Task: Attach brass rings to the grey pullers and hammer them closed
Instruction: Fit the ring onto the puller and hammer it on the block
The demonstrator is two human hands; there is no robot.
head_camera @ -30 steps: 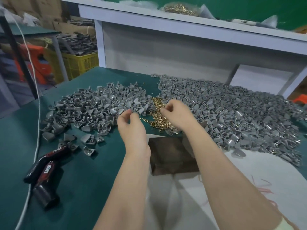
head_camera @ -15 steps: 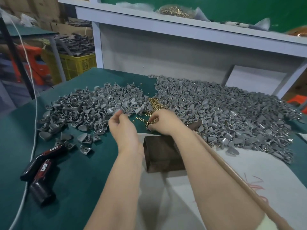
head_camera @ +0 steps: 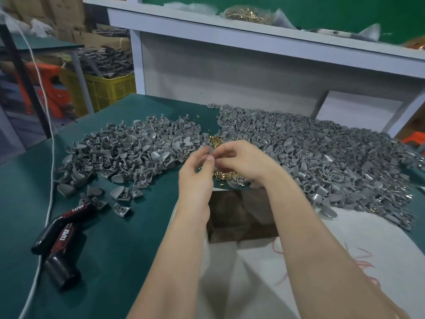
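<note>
My left hand [head_camera: 195, 178] pinches a grey puller [head_camera: 210, 150] between thumb and fingertips, held up over the table. My right hand [head_camera: 243, 162] meets it from the right, fingertips pinched on a small brass ring that the fingers mostly hide. Under both hands lies a loose heap of brass rings [head_camera: 222, 174]. A pile of grey pullers [head_camera: 128, 153] spreads to the left, and a larger pile of pullers [head_camera: 333, 162] to the right. A dark brown block [head_camera: 239, 215] sits just below my wrists.
A black and red power tool [head_camera: 59, 229] with a white cord [head_camera: 49, 180] lies at the front left on the green table [head_camera: 110, 249]. White cloth [head_camera: 345, 238] covers the front right. A white shelf [head_camera: 253, 35] holds a bag of brass parts [head_camera: 246, 13].
My right hand has lifted off the brass ring heap and come together with my left hand. The left hand has risen with the puller. The view has shifted slightly.
</note>
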